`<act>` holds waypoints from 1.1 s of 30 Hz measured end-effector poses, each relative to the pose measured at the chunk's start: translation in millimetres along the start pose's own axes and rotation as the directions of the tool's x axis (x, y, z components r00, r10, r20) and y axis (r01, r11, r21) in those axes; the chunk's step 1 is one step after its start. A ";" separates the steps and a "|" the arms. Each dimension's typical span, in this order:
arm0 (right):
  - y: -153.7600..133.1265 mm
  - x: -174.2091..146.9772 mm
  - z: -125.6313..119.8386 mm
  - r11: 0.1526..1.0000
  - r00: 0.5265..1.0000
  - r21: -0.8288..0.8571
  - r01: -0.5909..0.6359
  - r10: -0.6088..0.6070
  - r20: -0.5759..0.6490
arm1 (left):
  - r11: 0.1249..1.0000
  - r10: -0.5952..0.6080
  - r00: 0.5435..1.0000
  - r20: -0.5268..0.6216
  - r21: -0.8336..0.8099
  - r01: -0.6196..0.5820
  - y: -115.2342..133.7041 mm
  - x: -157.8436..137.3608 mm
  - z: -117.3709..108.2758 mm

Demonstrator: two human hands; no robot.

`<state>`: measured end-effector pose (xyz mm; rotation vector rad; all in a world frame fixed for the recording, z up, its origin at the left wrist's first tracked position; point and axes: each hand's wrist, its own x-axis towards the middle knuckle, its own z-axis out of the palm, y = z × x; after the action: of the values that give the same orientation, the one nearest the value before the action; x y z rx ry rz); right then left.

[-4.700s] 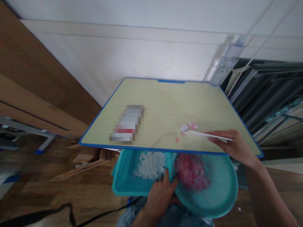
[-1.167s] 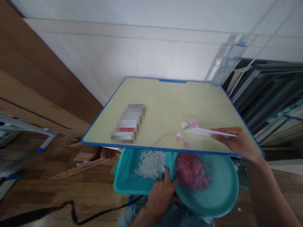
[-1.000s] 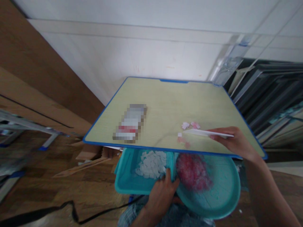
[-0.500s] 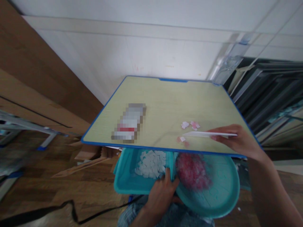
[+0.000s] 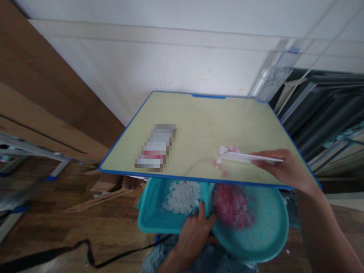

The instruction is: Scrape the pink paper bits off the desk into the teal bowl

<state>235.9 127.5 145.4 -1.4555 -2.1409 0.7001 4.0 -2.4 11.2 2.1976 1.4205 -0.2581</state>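
Observation:
My right hand (image 5: 280, 167) is closed round a thin white pointed tool (image 5: 241, 157), its kind unclear, held low above the folding table's pale top (image 5: 199, 125). By the tool's tip lie small white pieces (image 5: 223, 150) and pink pieces (image 5: 225, 173); the tool partly covers some pink ones. Below the table edge, my left hand (image 5: 195, 229) grips where the turquoise tray (image 5: 153, 225) meets the round turquoise basin (image 5: 274, 235), index finger and thumb either side of the tray's rim. White flat pieces (image 5: 183, 197) fill part of the tray. A blurred pink-red heap (image 5: 233, 206) lies in the basin.
A pixelated oblong item (image 5: 156, 146) lies on the table's left side. The white wall (image 5: 182, 64) stands behind. Dark stacked panels (image 5: 324, 102) lean at right, a metal ladder leg (image 5: 58, 167) stands at left, and a black strap (image 5: 88, 254) trails in front.
The white tool's tip has tilted and shifted slightly up and right, showing more of its flat side and covering part of the pink pieces. My left hand has hardly moved.

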 end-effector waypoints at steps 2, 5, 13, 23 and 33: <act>-0.6 -0.8 -0.1 1.000 1.000 0.003 0.010 -0.010 0.028 | 1.000 -0.001 1.000 0.010 -0.005 0.001 -0.2 0.2 0.0; -2.1 1.2 2.2 1.000 0.999 0.001 0.018 -0.018 0.050 | 1.000 -0.007 1.000 0.024 -0.011 0.007 -0.7 0.5 0.8; 1.5 3.9 6.4 1.000 0.997 0.019 0.009 -0.008 -0.072 | 1.000 -0.005 1.000 0.012 -0.002 0.005 -0.7 0.8 2.5; 8.7 4.2 12.4 1.000 0.991 0.002 0.013 -0.013 -0.131 | 1.000 -0.006 1.000 -0.009 0.016 0.006 -0.3 1.0 2.1; 19.8 4.1 11.6 0.990 0.998 0.142 -0.023 0.015 0.057 | 1.000 -0.009 1.000 0.003 0.004 0.009 -0.3 0.2 1.1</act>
<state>241.2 135.8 124.3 -1.3984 -2.0742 0.8915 4.0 -2.6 10.1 2.1939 1.4298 -0.2680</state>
